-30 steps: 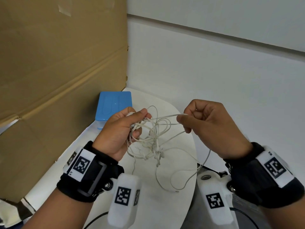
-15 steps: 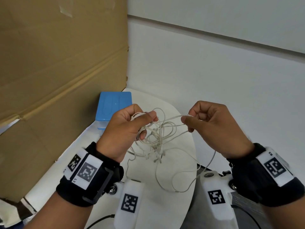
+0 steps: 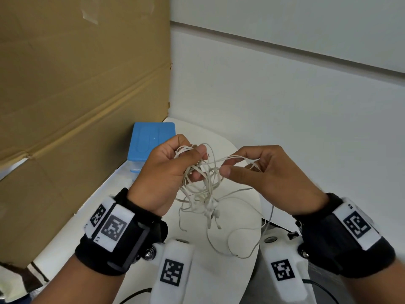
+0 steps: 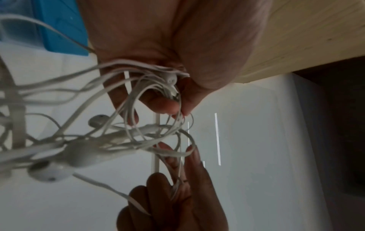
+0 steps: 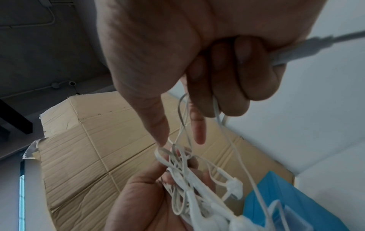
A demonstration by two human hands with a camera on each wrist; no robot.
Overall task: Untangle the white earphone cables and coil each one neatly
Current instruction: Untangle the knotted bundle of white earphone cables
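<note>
1. Clenched around a bunch of loops, the left hand holds the tangled thin white earphone cables up above the round white table.
2. Strands from the same tangle run through the right hand, whose curled fingers grip them beside the left hand.
3. Loose ends and earbuds hang down between the wrists toward the tabletop.
4. Behind the left hand sits a blue-lidded plastic box, beside a brown cardboard sheet.
</note>
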